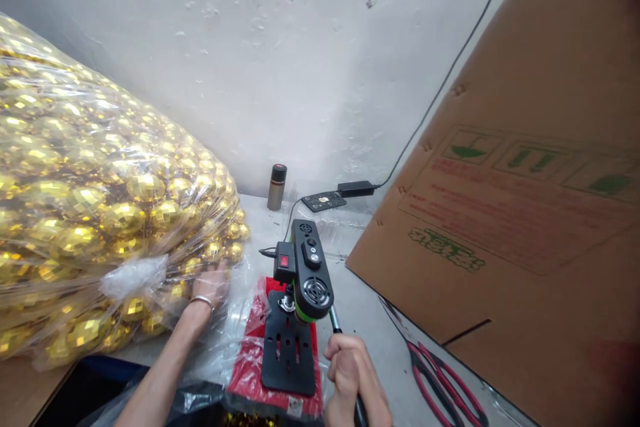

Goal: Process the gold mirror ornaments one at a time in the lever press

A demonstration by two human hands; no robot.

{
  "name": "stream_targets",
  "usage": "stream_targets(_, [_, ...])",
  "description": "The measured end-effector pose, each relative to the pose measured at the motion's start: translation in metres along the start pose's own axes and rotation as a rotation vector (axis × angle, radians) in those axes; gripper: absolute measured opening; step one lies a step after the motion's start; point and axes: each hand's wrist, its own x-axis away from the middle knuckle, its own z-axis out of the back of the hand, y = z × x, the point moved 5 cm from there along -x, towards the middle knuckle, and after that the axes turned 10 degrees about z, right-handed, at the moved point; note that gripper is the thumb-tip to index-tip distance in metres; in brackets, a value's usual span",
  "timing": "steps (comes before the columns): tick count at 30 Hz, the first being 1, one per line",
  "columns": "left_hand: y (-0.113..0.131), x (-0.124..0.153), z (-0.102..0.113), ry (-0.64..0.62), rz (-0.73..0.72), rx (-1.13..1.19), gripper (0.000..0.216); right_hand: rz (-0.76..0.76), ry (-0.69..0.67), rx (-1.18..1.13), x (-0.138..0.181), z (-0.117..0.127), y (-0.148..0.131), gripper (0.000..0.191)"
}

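Observation:
My right hand [353,377] is closed round the dark handle of a rod-like tool. Its metal shaft [335,317] rises to the side of a black device [313,270] with round grilles; whether they are joined I cannot tell. A small box with a red switch [284,260] sits on the device's left. Below is a black slotted plate [289,373], lying over a red plastic packet [245,363]. My left hand [213,288], with a bracelet at the wrist, reaches against a clear bag of gold mirrored balls [150,187]. Its fingers are blurred and partly hidden.
A large cardboard box [520,213] leans on the right, with red-handled scissors [443,380] beside it. Near the wall stand a dark-capped bottle [277,188], a flat black piece [323,201] and a power adapter [356,189] with its cable running up.

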Motion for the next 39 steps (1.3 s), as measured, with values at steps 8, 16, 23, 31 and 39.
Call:
stream_targets(8, [-0.008,0.081,0.026,-0.173,0.265,0.639,0.064,-0.009,-0.061,0.026,-0.027,-0.002,-0.008,0.036])
stream_targets(16, [0.014,0.149,-0.03,-0.424,0.636,1.26,0.067,0.125,-0.185,0.006,-0.042,0.001,-0.004,0.035])
stream_targets(23, [0.032,0.146,-0.084,-0.31,0.538,1.199,0.086,0.14,-0.251,0.052,-0.044,0.0,-0.008,0.034])
stream_targets(31, [0.024,0.149,-0.091,-0.077,0.242,0.665,0.068,0.143,-0.273,0.04,-0.041,0.002,-0.008,0.032])
stream_targets(39, [0.034,0.152,-0.093,-0.159,0.032,0.478,0.056,0.151,-0.252,0.03,-0.038,0.001,-0.008,0.031])
